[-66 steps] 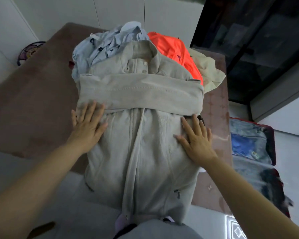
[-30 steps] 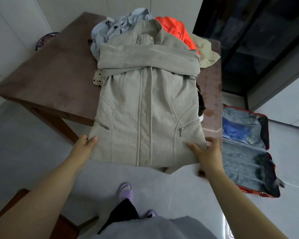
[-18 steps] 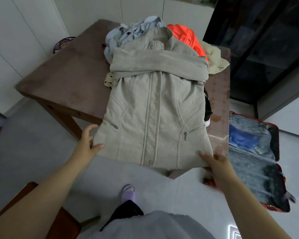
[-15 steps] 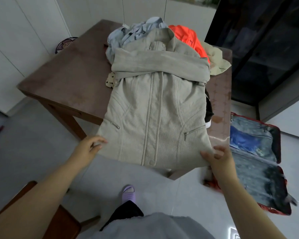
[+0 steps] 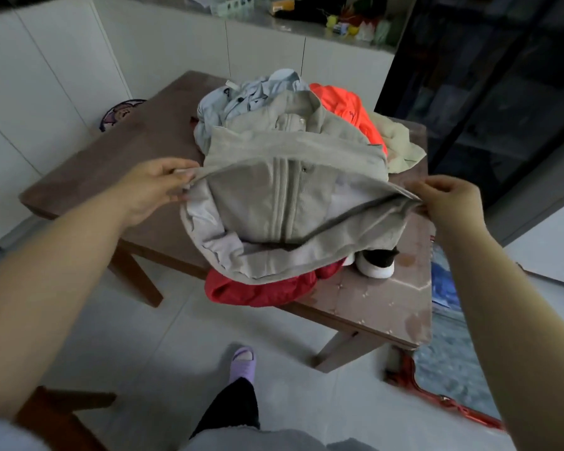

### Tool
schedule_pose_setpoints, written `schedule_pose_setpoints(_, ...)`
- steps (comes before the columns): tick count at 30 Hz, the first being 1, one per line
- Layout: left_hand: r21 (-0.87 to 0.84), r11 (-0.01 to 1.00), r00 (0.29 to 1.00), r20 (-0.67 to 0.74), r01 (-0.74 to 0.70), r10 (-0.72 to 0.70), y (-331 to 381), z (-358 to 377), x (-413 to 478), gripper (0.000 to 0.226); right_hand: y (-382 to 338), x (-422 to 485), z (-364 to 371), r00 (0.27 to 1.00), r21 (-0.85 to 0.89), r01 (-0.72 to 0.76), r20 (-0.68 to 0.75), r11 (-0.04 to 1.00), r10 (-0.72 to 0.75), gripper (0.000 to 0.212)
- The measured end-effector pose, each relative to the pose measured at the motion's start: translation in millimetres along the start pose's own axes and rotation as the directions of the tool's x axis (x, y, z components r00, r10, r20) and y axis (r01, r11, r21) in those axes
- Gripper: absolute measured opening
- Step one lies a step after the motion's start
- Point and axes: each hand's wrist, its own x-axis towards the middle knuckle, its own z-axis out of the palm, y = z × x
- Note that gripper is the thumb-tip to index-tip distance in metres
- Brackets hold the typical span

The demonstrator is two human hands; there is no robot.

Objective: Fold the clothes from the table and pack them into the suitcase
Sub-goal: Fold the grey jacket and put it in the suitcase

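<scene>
1. Left hand (image 5: 157, 190): thumb and curled fingers pinch the left corner of the hem, raised above the table (image 5: 111, 164). The hold is only on the edge of the cloth, so a slip would drop this corner and skew the fold.
2. Beige jacket (image 5: 284, 203): lies mid-table toward the near edge, collar toward the far edge, hem lifted and pale lining showing. The step appears to be doubling the lower half over. If the two corners rise unevenly, the sleeve laid across the chest may shift.
3. Red garment (image 5: 258, 288): under the jacket, drooping over the near edge. Drag from the jacket could pull it to the floor.
4. Light blue shirt (image 5: 241, 96) and orange garment (image 5: 345, 105): heaped at the far edge beneath the collar. This uneven bed may leave the fold lumpy.
5. Black-and-white item (image 5: 376, 262): just beside the jacket, near the right edge, where it could be swept off.
6. Right hand (image 5: 446, 203): fingers pinch the right hem corner, with the same risk of slipping.
7. Suitcase (image 5: 404, 374): on the floor past the right edge, partly in view.
</scene>
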Motion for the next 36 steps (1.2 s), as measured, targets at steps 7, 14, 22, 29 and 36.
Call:
schedule_pose_setpoints(7,0.166,0.986,0.997,-0.079,0.006,0.008,23,5,134,0.035,-28,100,45,0.988,0.112,-0.099,-0.106,0.989,0.111,0.015)
schedule_pose_setpoints(14,0.335,0.94,0.997,-0.042,0.069,-0.058,25,9,247,0.048,-12,202,89,0.965,-0.006,-0.221,-0.148,0.975,0.218,0.023)
schedule_pose_setpoints(22,0.501,0.859,0.994,0.072,-0.106,0.081,-28,0,262,0.082,19,188,98,0.991,-0.42,-0.118,0.005,0.9,0.132,0.06)
schedule_pose_setpoints(29,0.744,0.666,0.988,-0.05,-0.059,0.143,-28,15,269,0.052,30,206,84,0.999,-0.531,-0.033,-0.038,0.847,0.015,0.017)
schedule_pose_setpoints(36,0.745,0.659,0.94,-0.144,-0.103,0.31,-28,17,283,0.062,30,230,75,0.997,-0.507,0.014,-0.057,0.862,-0.049,0.018)
